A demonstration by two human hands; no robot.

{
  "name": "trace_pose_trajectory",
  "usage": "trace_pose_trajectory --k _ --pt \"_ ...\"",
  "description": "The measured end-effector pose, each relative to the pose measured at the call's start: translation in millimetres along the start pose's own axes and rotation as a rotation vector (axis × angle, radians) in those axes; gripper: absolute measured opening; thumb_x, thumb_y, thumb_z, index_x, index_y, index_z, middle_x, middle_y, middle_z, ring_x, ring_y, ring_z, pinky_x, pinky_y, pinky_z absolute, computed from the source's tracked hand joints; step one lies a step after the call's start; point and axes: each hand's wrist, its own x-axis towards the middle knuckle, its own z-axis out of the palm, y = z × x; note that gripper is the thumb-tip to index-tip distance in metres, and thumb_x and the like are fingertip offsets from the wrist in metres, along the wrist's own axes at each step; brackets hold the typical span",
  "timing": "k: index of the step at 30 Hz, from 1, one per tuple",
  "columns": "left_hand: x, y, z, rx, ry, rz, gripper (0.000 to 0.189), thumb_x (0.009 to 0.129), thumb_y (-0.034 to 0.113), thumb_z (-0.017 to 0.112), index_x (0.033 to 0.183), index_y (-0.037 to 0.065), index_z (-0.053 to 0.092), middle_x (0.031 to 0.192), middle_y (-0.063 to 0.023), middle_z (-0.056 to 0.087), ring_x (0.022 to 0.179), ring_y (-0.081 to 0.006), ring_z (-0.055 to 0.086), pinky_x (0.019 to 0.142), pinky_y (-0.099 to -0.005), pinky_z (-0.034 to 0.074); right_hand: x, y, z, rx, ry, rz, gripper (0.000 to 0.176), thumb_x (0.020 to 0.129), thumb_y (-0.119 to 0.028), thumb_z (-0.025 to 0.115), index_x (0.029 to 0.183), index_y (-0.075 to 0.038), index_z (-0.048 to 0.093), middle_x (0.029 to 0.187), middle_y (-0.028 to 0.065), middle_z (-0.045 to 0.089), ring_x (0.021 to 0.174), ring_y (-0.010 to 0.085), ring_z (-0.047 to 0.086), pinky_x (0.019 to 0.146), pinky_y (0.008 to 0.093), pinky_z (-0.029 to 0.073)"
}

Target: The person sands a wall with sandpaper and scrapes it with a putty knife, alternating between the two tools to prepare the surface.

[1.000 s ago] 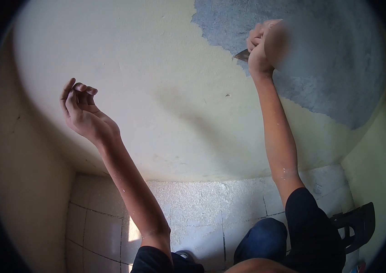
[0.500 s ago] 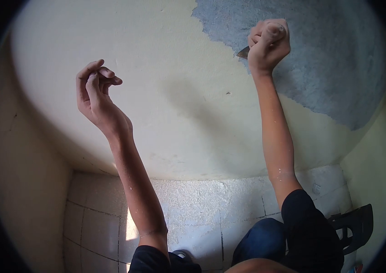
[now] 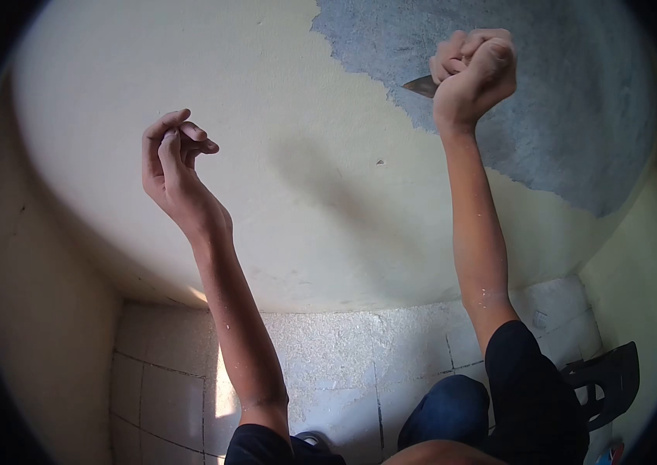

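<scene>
My right hand [image 3: 475, 77] is closed in a fist around a scraper [image 3: 421, 86]; only its pointed metal blade shows, at the ragged edge between the cream paint [image 3: 266, 85] and the bare grey patch [image 3: 576, 101] of the wall. The scraper's handle is hidden in the fist. At the left, my left hand [image 3: 177, 167] is raised in front of the cream wall, fingers loosely curled and apart, with nothing in it.
Pale debris lies on the tiled floor [image 3: 169, 387] along the foot of the wall. A dark plastic object with openings [image 3: 619, 380], perhaps a stool, stands at the lower right. Side walls rise at left and right. My bent knee [image 3: 448, 407] is below.
My right hand has shifted slightly right, and more of the blade shows. My left hand appears slightly farther right and lower. The whole view has moved a little.
</scene>
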Motion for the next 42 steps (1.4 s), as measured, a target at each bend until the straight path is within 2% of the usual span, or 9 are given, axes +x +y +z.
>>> trace_pose_trajectory --k 5,6,10,23,25,27,35,39,42 --pt "-1 -1 1 0.047 -0.022 -0.012 0.030 0.104 0.012 0.043 0.113 0.000 0.069 0.087 -0.0048 0.061 0.078 -0.0134 0.057 0.083 -0.0322 0.049 -26 29 3 -0.166 0.006 0.045 0.051 0.109 -0.050 0.055 0.082 -0.007 0.050 0.059 -0.0025 0.047 0.046 0.0044 0.042 0.040 0.0220 0.032" --pt "-1 0 2 0.026 -0.016 -0.013 0.030 0.104 0.012 0.043 0.113 0.000 0.069 0.087 -0.0047 0.061 0.078 -0.0134 0.057 0.082 -0.0321 0.049 -24 27 2 -0.196 -0.043 0.042 0.054 0.109 -0.056 0.048 0.081 -0.010 0.043 0.058 -0.0023 0.035 0.044 0.0057 0.036 0.038 0.0227 0.028" --pt "-1 5 3 0.008 0.004 0.012 0.030 0.103 0.010 0.042 0.108 0.001 0.070 0.083 -0.0050 0.062 0.075 -0.0127 0.059 0.075 -0.0307 0.052 -11 10 2 -0.052 -0.056 -0.050 0.046 0.111 -0.042 0.054 0.081 -0.007 0.051 0.059 -0.0029 0.048 0.048 0.0036 0.044 0.041 0.0216 0.034" --pt "0 13 1 0.060 -0.035 0.029 0.029 0.104 0.012 0.044 0.114 0.000 0.069 0.086 -0.0044 0.061 0.077 -0.0137 0.057 0.081 -0.0325 0.049 7 -12 8 -0.030 0.016 -0.057 0.055 0.108 -0.053 0.054 0.078 -0.007 0.048 0.060 -0.0013 0.050 0.044 0.0049 0.041 0.038 0.0213 0.032" --pt "2 13 0 0.058 -0.024 0.004 0.029 0.104 0.012 0.044 0.114 0.000 0.069 0.086 -0.0046 0.061 0.077 -0.0137 0.057 0.081 -0.0321 0.049 -20 25 5 -0.214 -0.014 -0.088 0.052 0.108 -0.051 0.055 0.080 -0.008 0.051 0.060 -0.0021 0.049 0.049 0.0060 0.047 0.045 0.0231 0.038" --pt "3 15 0 0.025 -0.015 -0.007 0.029 0.104 0.012 0.045 0.114 0.000 0.069 0.086 -0.0047 0.061 0.077 -0.0138 0.057 0.081 -0.0316 0.049 -43 29 7 -0.209 -0.081 0.100 0.048 0.109 -0.048 0.055 0.081 -0.008 0.052 0.060 -0.0025 0.049 0.052 0.0060 0.050 0.049 0.0239 0.040" --pt "5 15 -5 0.069 -0.042 0.021 0.028 0.105 0.014 0.045 0.114 0.000 0.068 0.086 -0.0047 0.061 0.079 -0.0133 0.057 0.081 -0.0311 0.049 -10 3 0 -0.098 0.003 -0.103 0.047 0.110 -0.044 0.054 0.082 -0.007 0.049 0.059 -0.0009 0.048 0.046 0.0059 0.046 0.040 0.0222 0.032" --pt "10 12 -5 0.008 0.005 0.004 0.029 0.105 0.013 0.045 0.113 0.000 0.069 0.086 -0.0043 0.061 0.079 -0.0130 0.057 0.081 -0.0315 0.048 -62 26 -13 -0.135 0.042 0.222 0.052 0.109 -0.051 0.053 0.080 -0.008 0.048 0.062 -0.0011 0.049 0.049 0.0056 0.045 0.042 0.0215 0.035" --pt "6 12 -7 0.019 -0.009 0.018 0.028 0.104 0.013 0.045 0.112 0.001 0.069 0.086 -0.0040 0.061 0.078 -0.0129 0.057 0.081 -0.0316 0.049 -31 1 -1 0.021 0.031 0.151 0.052 0.108 -0.050 0.055 0.078 -0.008 0.047 0.060 -0.0012 0.049 0.049 0.0049 0.047 0.043 0.0213 0.036"
